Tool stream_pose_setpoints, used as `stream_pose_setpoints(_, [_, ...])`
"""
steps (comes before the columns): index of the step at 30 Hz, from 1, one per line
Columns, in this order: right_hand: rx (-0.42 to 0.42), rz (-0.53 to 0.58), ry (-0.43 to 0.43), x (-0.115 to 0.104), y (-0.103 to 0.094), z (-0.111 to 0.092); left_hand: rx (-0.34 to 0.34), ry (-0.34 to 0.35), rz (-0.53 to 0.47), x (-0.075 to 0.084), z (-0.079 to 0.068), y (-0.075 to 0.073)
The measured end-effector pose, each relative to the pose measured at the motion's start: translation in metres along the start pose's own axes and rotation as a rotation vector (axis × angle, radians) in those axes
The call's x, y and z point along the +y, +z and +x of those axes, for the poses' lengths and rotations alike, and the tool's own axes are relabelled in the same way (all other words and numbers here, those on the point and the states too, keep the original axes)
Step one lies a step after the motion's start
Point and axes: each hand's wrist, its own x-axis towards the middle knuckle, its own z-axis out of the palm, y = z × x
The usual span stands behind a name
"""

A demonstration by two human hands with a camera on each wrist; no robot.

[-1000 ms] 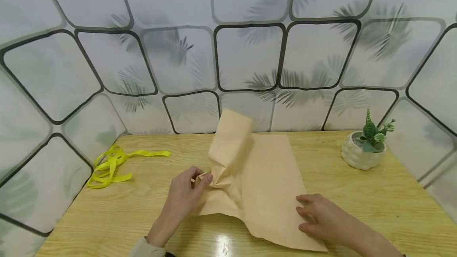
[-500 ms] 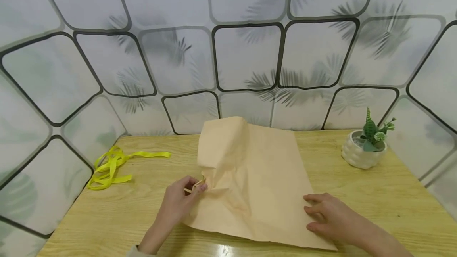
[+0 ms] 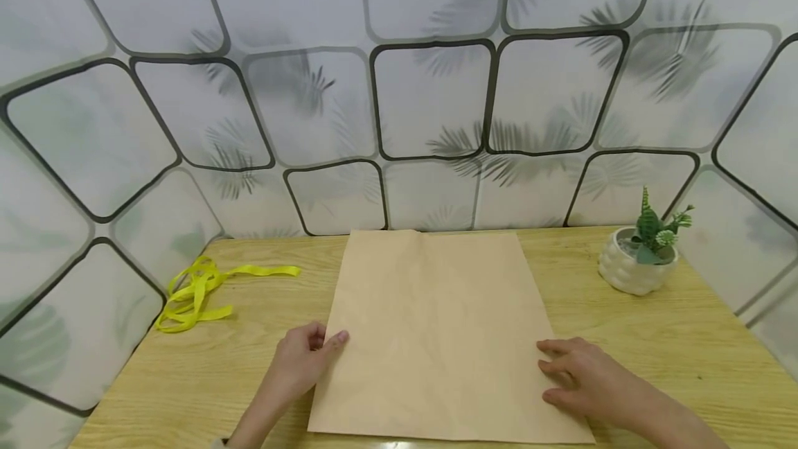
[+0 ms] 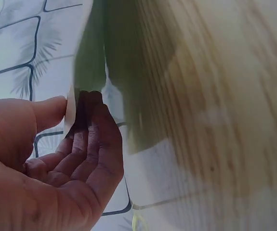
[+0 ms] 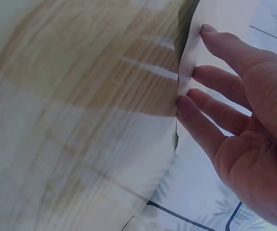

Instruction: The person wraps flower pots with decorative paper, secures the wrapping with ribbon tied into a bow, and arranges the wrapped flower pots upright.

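Observation:
A large sheet of brown kraft paper lies spread over the wooden table in the head view, nearly flat with faint creases. My left hand pinches its left edge, thumb on top and fingers underneath. In the left wrist view that edge of the paper shows between the thumb and fingers of the same hand. At the opposite edge, my right hand rests with fingers spread and loosely bent. The right wrist view has the fingertips of this hand touching the paper's edge.
A yellow ribbon lies in loose loops at the left of the wooden table. At the back right stands a small green plant in a white pot. Patterned wall covering rises behind the table and at both sides.
The crumpled left part of the paper has unfolded and been drawn leftward and down until flat. My left hand has moved slightly left and towards me; my right hand shifted slightly right.

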Motion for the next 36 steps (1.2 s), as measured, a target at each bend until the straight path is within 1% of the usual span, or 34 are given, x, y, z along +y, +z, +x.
stream_pose_setpoints(7, [-0.008, 0.005, 0.016, 0.002, -0.001, -0.002, -0.029, 0.025, 0.064, -0.005, 0.001, -0.004])
stream_pose_setpoints(9, [-0.01, 0.004, 0.018, 0.002, -0.001, -0.002, -0.027, 0.022, 0.078, -0.006, 0.002, -0.005])
stream_pose_setpoints(14, [-0.018, 0.013, 0.025, 0.003, -0.003, -0.002, -0.018, 0.034, 0.069, -0.008, 0.004, -0.006])
stream_pose_setpoints(18, [-0.013, 0.015, 0.027, 0.005, -0.004, -0.003, -0.023, 0.045, 0.06, -0.007, 0.005, -0.005])
stream_pose_setpoints(22, [-0.018, 0.011, 0.049, 0.008, -0.004, -0.004, -0.018, 0.078, 0.083, -0.005, 0.005, -0.003])
stream_pose_setpoints(26, [-0.038, 0.026, 0.075, 0.01, -0.004, -0.006, -0.027, 0.108, 0.112, -0.006, 0.005, -0.001])
stream_pose_setpoints(29, [-0.04, 0.028, 0.079, 0.011, -0.004, -0.007, -0.049, 0.133, 0.148, -0.006, 0.004, 0.0])
stream_pose_setpoints(31, [-0.038, 0.026, 0.083, 0.012, -0.004, -0.007, -0.067, 0.16, 0.191, -0.005, 0.004, 0.001])
stream_pose_setpoints(34, [-0.041, 0.031, 0.091, 0.012, -0.004, -0.006, -0.1, 0.195, 0.265, -0.003, 0.005, 0.002])
stream_pose_setpoints(36, [-0.044, 0.03, 0.095, 0.011, -0.005, -0.006, -0.117, 0.216, 0.336, 0.0, 0.006, 0.001])
